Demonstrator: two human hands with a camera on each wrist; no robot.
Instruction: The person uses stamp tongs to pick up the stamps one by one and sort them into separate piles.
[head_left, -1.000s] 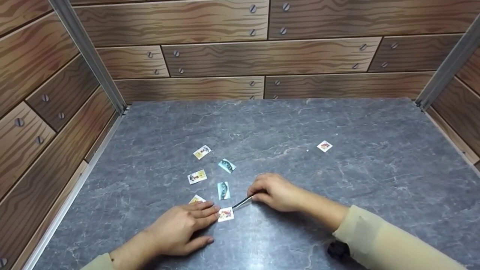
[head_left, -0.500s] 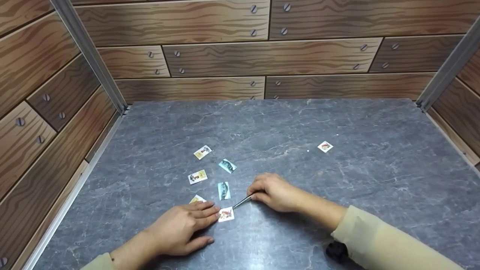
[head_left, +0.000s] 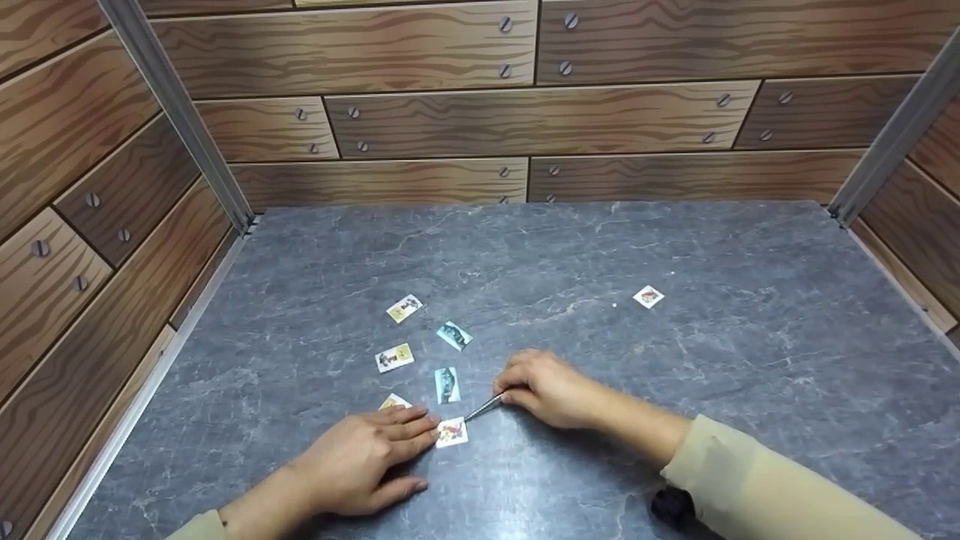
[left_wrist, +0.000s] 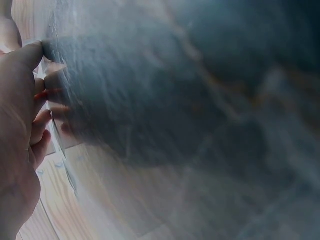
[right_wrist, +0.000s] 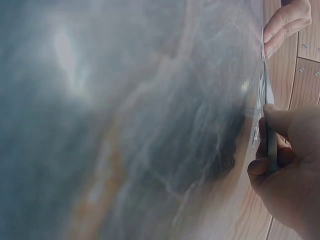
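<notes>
Tweezers (head_left: 486,406) stay pinched in the right hand (head_left: 551,391), tip at the corner of the white-bordered picture card (head_left: 452,433) between both hands; almost nothing has changed, so the fine work seems unfinished. The left hand (head_left: 364,459) lies flat, fingertips touching the card. Beyond both hands, the counter (head_left: 750,360) gives room.

A small white card (head_left: 452,433) with a red figure lies near six o'clock in the head view. A slim metallic tool (head_left: 484,407) slants from its corner towards two o'clock, tip contact unclear.
</notes>
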